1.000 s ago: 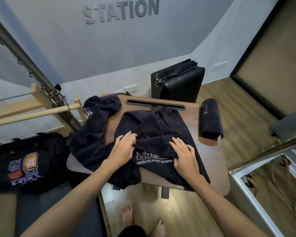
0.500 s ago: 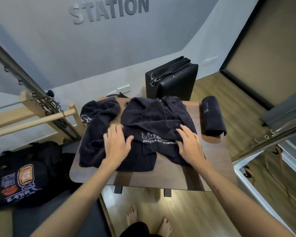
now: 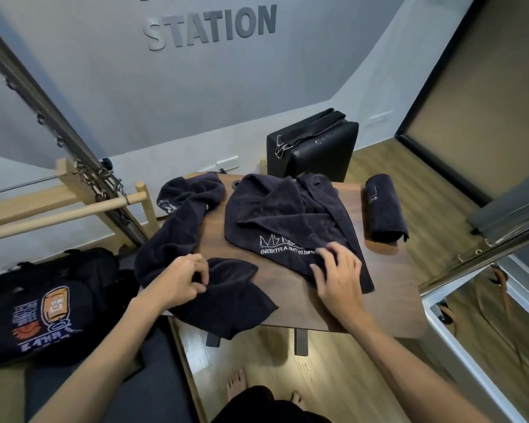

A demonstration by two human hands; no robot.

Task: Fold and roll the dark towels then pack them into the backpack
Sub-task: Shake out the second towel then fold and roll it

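The left hand (image 3: 182, 280) pinched a fold of the crumpled dark towel (image 3: 196, 245) draped over the left edge of the wooden bench (image 3: 388, 309). The right hand (image 3: 338, 276), fingers curled, gripped the near edge of the printed towel (image 3: 287, 221) lying rumpled at mid-bench. A rolled towel (image 3: 384, 207) lay well apart at the right rear corner, part overhanging. The backpack (image 3: 40, 309) sat lower left, beside the bench. A black case (image 3: 315, 146) stood upright behind the bench; bare feet (image 3: 237, 386) showed on the floor below.
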